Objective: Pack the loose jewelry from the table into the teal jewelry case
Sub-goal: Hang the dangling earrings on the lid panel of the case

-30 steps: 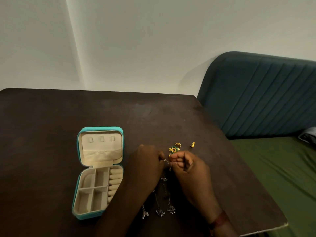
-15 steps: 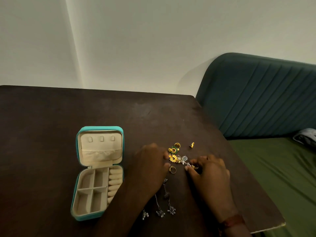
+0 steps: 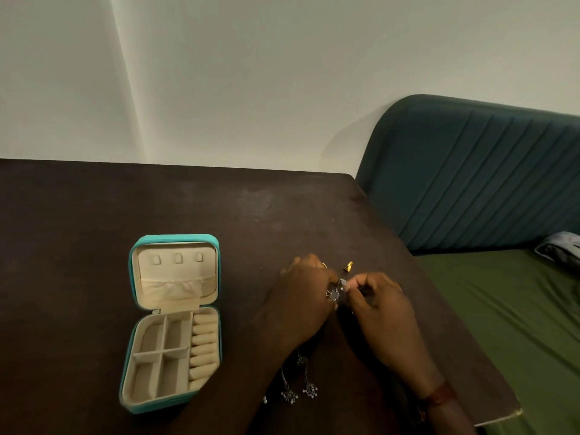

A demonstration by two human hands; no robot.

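Case: the teal jewelry case (image 3: 175, 238) lies open on the left part of the desk (image 3: 94, 215), well apart from the hands; its lid is tipped back toward the wall and shows a cream lining with three small tabs and a gathered pocket; its base has four compartments and a row of ring rolls along the right side
Left hand: the left hand (image 3: 301, 306) is raised just above the desk with its fingers curled, pinching one end of a silver piece (image 3: 335, 293)
Right hand: the right hand (image 3: 379, 306) faces it, fingers curled in, fingertips pinching the other end of the same piece; a dark reddish band (image 3: 439, 397) sits on its wrist
Silver piece: small and flower-like, held between the two hands, off the desk; finer detail is too small to tell
Gold jewelry: a small gold piece (image 3: 348, 266) lies on the desk just beyond the hands, and a gold ring (image 3: 324, 265) peeks out behind the left hand
Silver dangles: long silver dangles (image 3: 298, 390) lie on the desk near its front edge, between the forearms
Surroundings: a bed with a green sheet (image 3: 518, 324) and a teal padded headboard (image 3: 486, 177) stands to the right of the desk
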